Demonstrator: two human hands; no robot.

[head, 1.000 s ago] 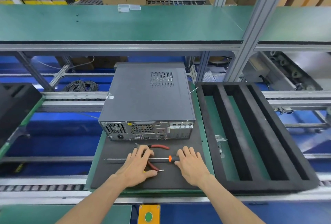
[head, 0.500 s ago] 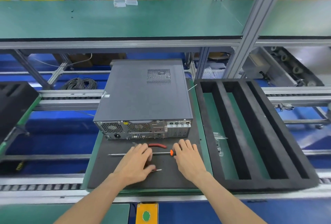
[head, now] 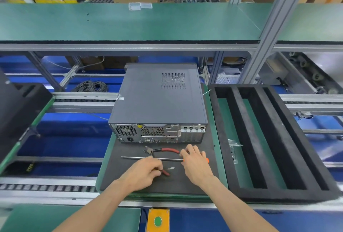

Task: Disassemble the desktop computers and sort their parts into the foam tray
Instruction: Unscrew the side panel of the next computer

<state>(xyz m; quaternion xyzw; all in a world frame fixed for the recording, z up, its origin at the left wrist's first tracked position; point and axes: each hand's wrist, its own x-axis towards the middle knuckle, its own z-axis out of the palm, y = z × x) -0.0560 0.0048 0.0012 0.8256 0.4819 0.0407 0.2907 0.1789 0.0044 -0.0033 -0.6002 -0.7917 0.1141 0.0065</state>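
A grey desktop computer [head: 159,101] lies flat on a black mat [head: 120,176], its rear ports facing me. Right of it sits the black foam tray [head: 278,194] with long slots. On the mat in front of the computer lie red-handled pliers [head: 169,150] and a long screwdriver [head: 148,158] with an orange handle. My left hand [head: 144,174] curls its fingers over the lower pliers handle. My right hand [head: 194,163] closes round the screwdriver's orange handle, hiding most of it. A small pale tip between the hands is blurred.
Small metal brackets [head: 233,148] lie in the tray's leftmost slot. Another black foam block [head: 22,105] sits at far left. A green shelf [head: 130,22] overhangs the back, with an aluminium post [head: 269,36] at right. An orange box with a green button [head: 157,220] is at the near edge.
Both hands lay flat over the tools before. Now the left fingers have curled onto the pliers handle and the right hand has closed on the screwdriver handle. The camera has tilted slightly.
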